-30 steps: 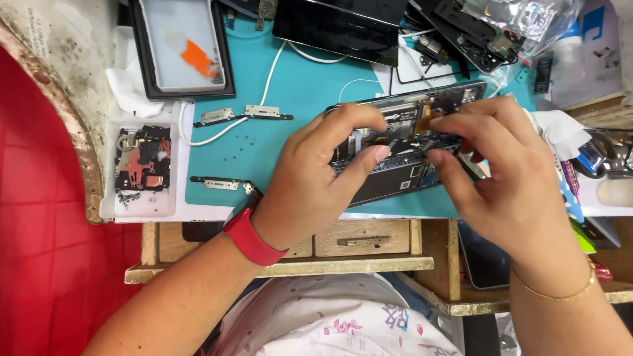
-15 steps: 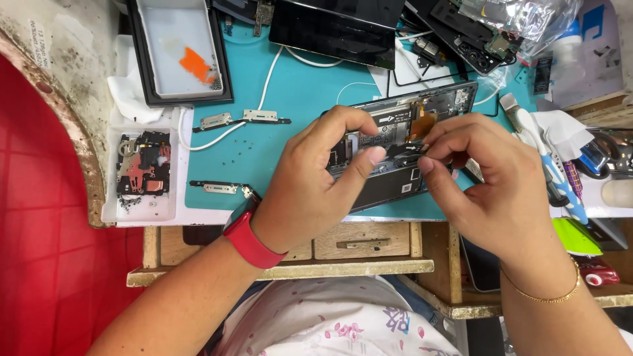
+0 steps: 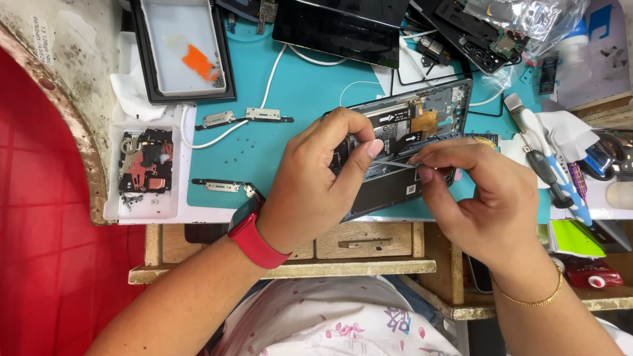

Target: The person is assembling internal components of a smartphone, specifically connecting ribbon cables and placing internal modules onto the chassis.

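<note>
An opened phone (image 3: 422, 122) lies back-up on the teal mat (image 3: 297, 99), its dark internals and an orange flex cable exposed. My left hand (image 3: 316, 184), with a red watch on the wrist, rests on the phone's lower left part, thumb and forefinger pressing the board. My right hand (image 3: 481, 198) pinches thin metal tweezers (image 3: 395, 163), whose tip points left toward my left thumb over the phone's middle. A gold bracelet sits on the right wrist.
A white tray (image 3: 142, 207) at left holds a circuit board and screws. A black-framed tray (image 3: 184, 49) with an orange scrap stands at the back left. Metal brackets (image 3: 244, 117) and a white cable lie on the mat. Screwdrivers (image 3: 550, 178), a brush and parts crowd the right.
My right hand has drawn back toward me and to the right, off the phone's top edge. It now holds the tweezers level across the phone's middle. My left hand stays put.
</note>
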